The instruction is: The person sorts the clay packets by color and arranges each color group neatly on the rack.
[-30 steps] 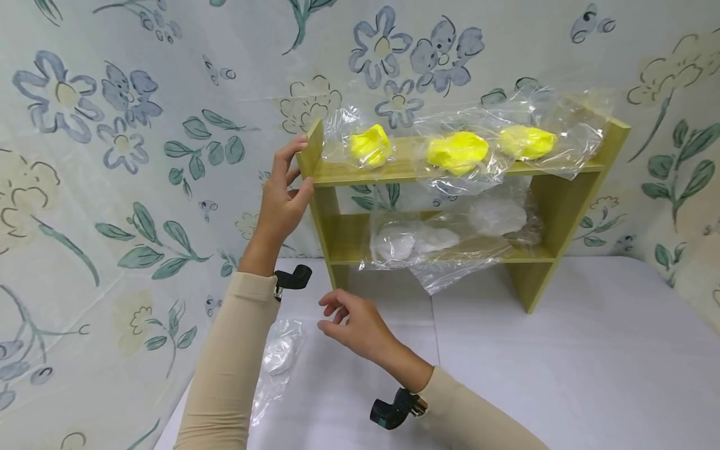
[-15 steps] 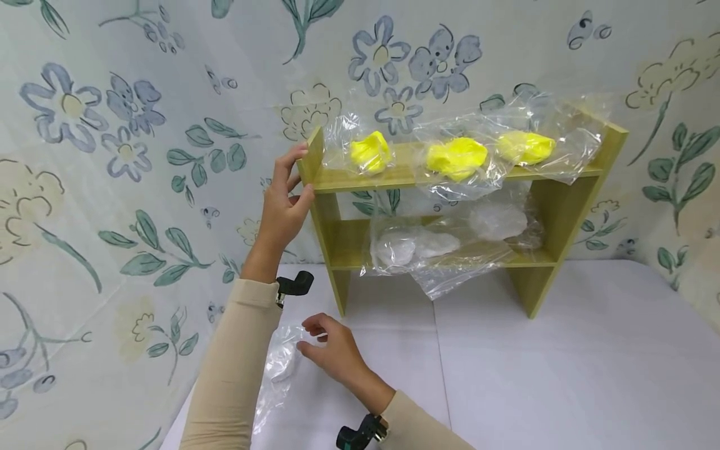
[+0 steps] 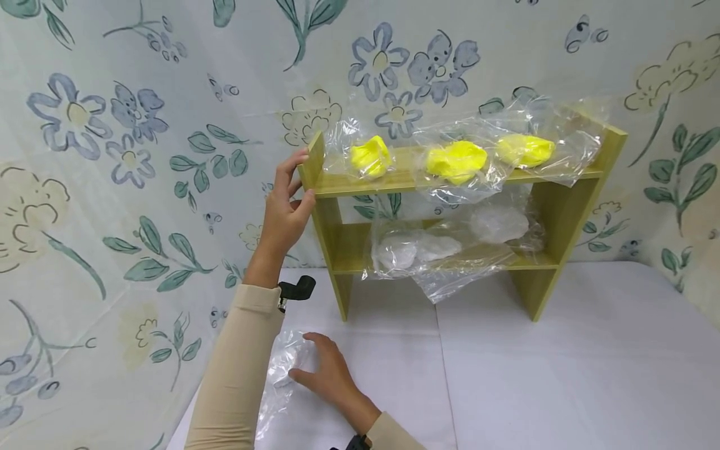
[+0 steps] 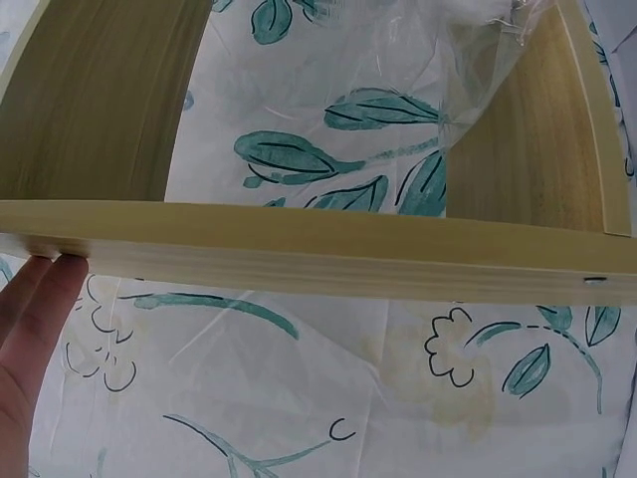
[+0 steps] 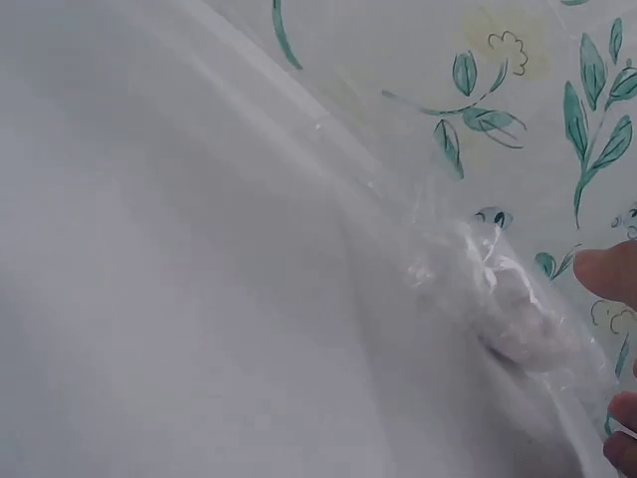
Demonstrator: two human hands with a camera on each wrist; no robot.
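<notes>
In the head view my left hand (image 3: 284,209) touches the upper left side panel of a wooden shelf (image 3: 394,181), fingers near its top corner and thumb by the front edge. The left wrist view shows two fingertips (image 4: 65,274) against the panel's outer face. Lower down, my right hand (image 3: 330,372) hovers with thumb and index finger spread beside a clear plastic bag (image 3: 285,362) holding a white lump. That bag lies on the white table left of the hand; in the right wrist view a gap shows between it (image 5: 508,309) and the thumb (image 5: 609,271).
Yellow lumps in clear bags sit on the upper shelf: one at left (image 3: 371,157), one central (image 3: 457,162), one at right (image 3: 525,150). White lumps in clear bags (image 3: 419,249) lie on the lower shelf. Flower-patterned cloth (image 3: 140,250) stands behind and left.
My right hand has moved left and down to the bag on the table, its thumb and index finger spreading. The left hand keeps its place on the shelf. The view has tilted up slightly.
</notes>
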